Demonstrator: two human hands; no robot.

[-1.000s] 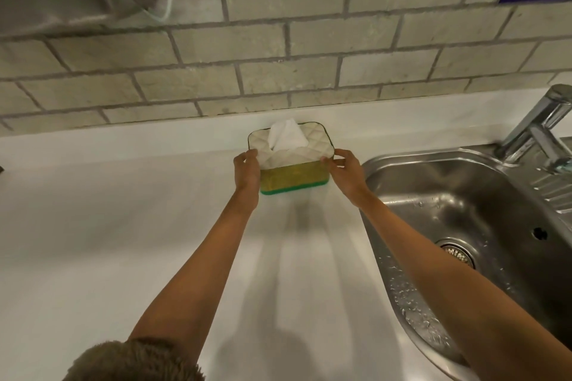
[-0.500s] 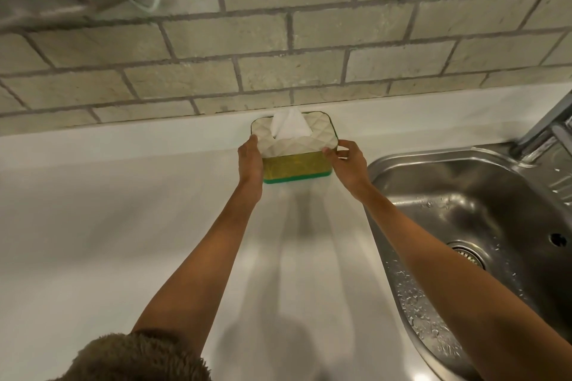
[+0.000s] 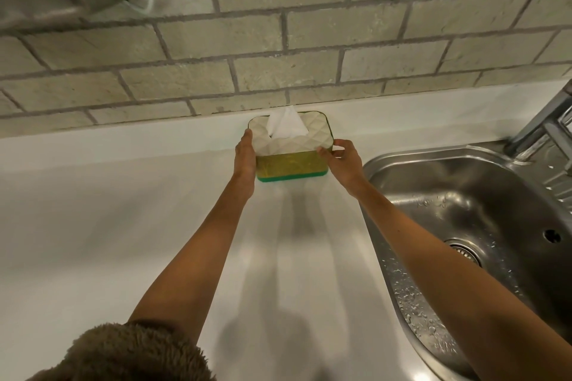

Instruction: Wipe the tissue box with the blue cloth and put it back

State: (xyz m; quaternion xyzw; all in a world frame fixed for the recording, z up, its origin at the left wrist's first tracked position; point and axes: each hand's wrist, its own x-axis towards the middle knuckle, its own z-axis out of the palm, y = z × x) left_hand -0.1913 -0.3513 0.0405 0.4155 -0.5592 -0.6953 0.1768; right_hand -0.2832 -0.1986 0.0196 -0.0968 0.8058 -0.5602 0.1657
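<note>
The tissue box (image 3: pixel 291 164) has a white quilted lid, a yellow body and a green base, with a white tissue (image 3: pixel 286 125) sticking up from its slot. It stands on the white counter (image 3: pixel 123 226) close to the raised back ledge. My left hand (image 3: pixel 245 158) grips its left end. My right hand (image 3: pixel 343 161) holds its right end with fingertips on the lid's corner. No blue cloth is in view.
A wet steel sink (image 3: pixel 470 226) lies right of the box, with its drain (image 3: pixel 464 250) and a tap (image 3: pixel 544 124) at the far right. A grey brick wall (image 3: pixel 278 56) rises behind the ledge. A furry brown sleeve (image 3: pixel 133 353) shows at the bottom left.
Both hands have carried the tissue box farther back toward the wall ledge. The view has shifted left, so less of the sink and tap shows.
</note>
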